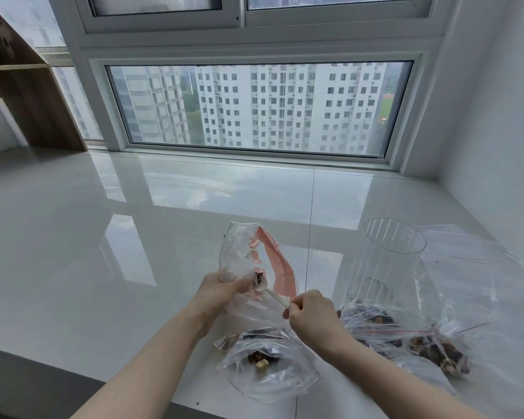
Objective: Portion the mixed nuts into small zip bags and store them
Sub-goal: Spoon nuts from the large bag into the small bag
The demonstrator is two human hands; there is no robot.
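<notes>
My left hand (221, 290) grips a clear plastic bag with pink print (242, 255), holding it up off the white sill. My right hand (309, 313) pinches the handle of a small white spoon (270, 293). The spoon's bowl, with a few dark nuts on it, is at the bag right beside my left fingers. Below my hands lies an open small zip bag (270, 367) with a few nuts inside. To the right lie two more zip bags of mixed nuts (375, 322) (442, 352).
A tall clear ribbed plastic container (387, 261) stands at the right, with nuts visible at its base. Empty clear zip bags (472, 252) lie behind it by the right wall. A wooden shelf unit (28, 95) stands at far left. The window runs along the back.
</notes>
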